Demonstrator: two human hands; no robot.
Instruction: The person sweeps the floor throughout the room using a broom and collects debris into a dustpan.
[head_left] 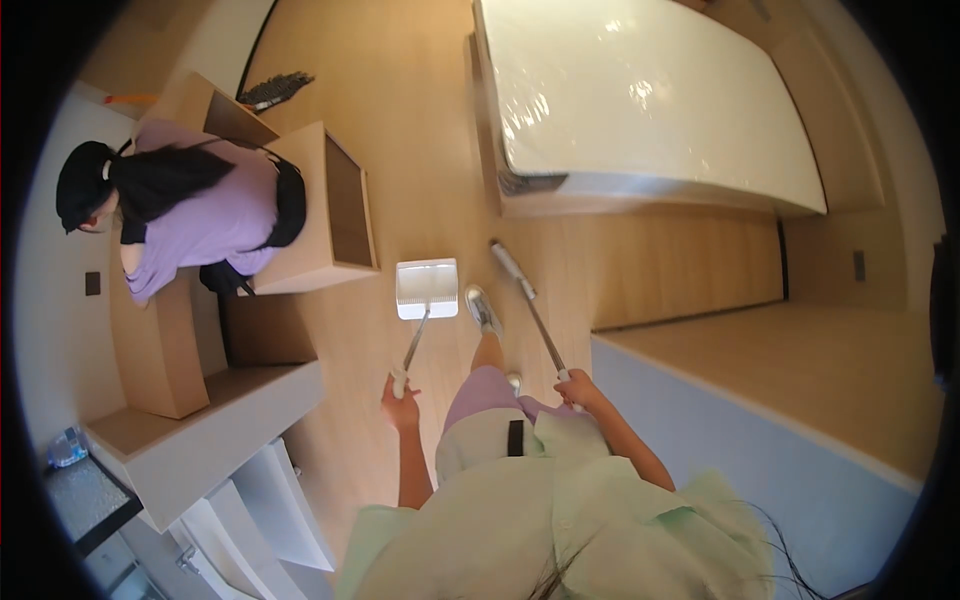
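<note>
My left hand point(401, 408) is closed round the top of the handle of a long-handled white dustpan point(426, 278). The pan rests on the wooden floor ahead of me, just left of my forward shoe point(482, 308). In my right hand point(580, 388) is the upper end of a broom point(543, 333) with a metal stick. Its narrow pale head point(508, 262) slants across the floor, right of the pan and apart from it. The bristles are too small to make out.
A plastic-wrapped mattress point(640, 90) lies on a bed base at the far right. To the left a person in a purple shirt point(205, 205) leans among wooden cabinets point(300, 220). A grey duster or mop head point(278, 90) lies behind them. A low partition point(700, 420) runs along my right.
</note>
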